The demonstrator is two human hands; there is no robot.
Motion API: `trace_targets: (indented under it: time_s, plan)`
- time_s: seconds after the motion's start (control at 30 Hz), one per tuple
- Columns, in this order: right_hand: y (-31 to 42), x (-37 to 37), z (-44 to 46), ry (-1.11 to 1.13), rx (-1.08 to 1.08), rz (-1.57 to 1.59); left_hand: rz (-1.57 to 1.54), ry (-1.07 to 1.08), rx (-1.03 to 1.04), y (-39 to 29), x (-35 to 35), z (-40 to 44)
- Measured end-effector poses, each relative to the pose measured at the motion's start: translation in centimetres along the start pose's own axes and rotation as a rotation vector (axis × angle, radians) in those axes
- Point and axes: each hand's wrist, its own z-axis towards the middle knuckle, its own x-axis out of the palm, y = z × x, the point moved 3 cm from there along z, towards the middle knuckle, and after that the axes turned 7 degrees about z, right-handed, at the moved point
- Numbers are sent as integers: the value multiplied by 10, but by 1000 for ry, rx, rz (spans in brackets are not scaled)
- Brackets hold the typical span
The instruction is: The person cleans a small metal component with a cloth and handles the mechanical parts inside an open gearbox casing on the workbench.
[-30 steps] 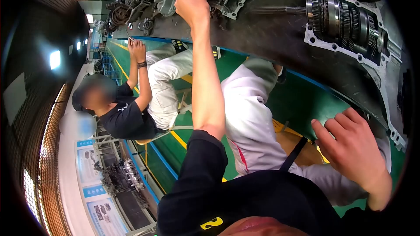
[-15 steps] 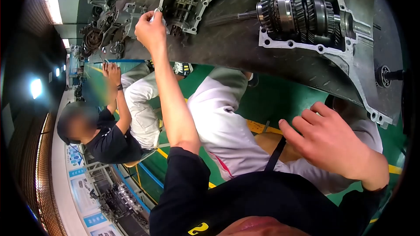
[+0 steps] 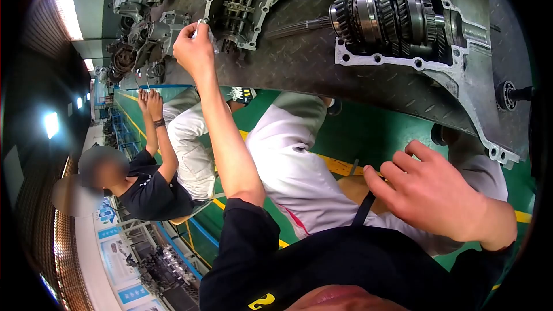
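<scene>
In the head view, with twelve o'clock at the top, the left hand (image 3: 194,52) is between ten and eleven o'clock. Its thumb and fingers are pinched on a small pale shiny piece (image 3: 201,23), mostly covered by the fingers, so its shape I cannot tell. This piece is just beside the lower left rim of an open grey metal housing with rods and forks inside (image 3: 263,9), between eleven and twelve o'clock; whether they touch is not clear.

The right hand (image 3: 426,193), between three and four o'clock, is above the lap with loosely bent fingers. Its palm is turned away, so I cannot tell if something is inside.

Near half past one, a second open silver-grey metal housing (image 3: 391,60) contains a row of dark steel gears (image 3: 397,20). A long splined steel shaft (image 3: 299,26) points from the gears toward nine o'clock. Both housings lie on a dark textured benchtop (image 3: 276,72). Toward three o'clock is a round steel bearing (image 3: 507,95). Near eight o'clock sits another person in a black T-shirt (image 3: 158,196), both hands raised.
</scene>
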Motion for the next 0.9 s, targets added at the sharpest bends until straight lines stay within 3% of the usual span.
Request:
trace_targets:
  time_s: [0.17, 0.27, 0.33, 0.4, 0.43, 0.5, 0.53, 0.57, 0.63, 0.83, 0.9]
  plan:
    - [1, 2, 0, 13, -4, 15, -78, -21, 40, -9, -9, -2]
    - [-1, 1, 0, -10, -4, 31, -598, 185, -158, -31, -16, -17]
    - [-7, -2, 1, -37, 0, 8, -805, 326, -183, -64, -24, -35]
    - [-5, -10, 3, -262, -39, 149, -1075, 548, -195, -98, -37, -61]
    - [-4, -14, 5, -251, -24, 128, -1221, 670, -184, -117, -45, -75]
    - [-5, -33, 6, -560, -2, 239, -1479, 826, -150, -151, -56, -105]
    - [-9, -35, 7, -649, 11, 428, -1519, 907, -175, -159, -58, -118]
    - [-10, -42, 6, -616, 156, 765, -1572, 1033, -77, -166, -59, -130]
    - [-22, -36, 2, -706, 240, 924, -1647, 1241, -178, -175, -60, -151]
    - [-24, -39, -1, -774, 230, 1152, -1607, 1226, -96, -200, -72, -165]
    - [-25, -42, -2, -849, 75, 1188, -1621, 1256, -103, -208, -72, -170]
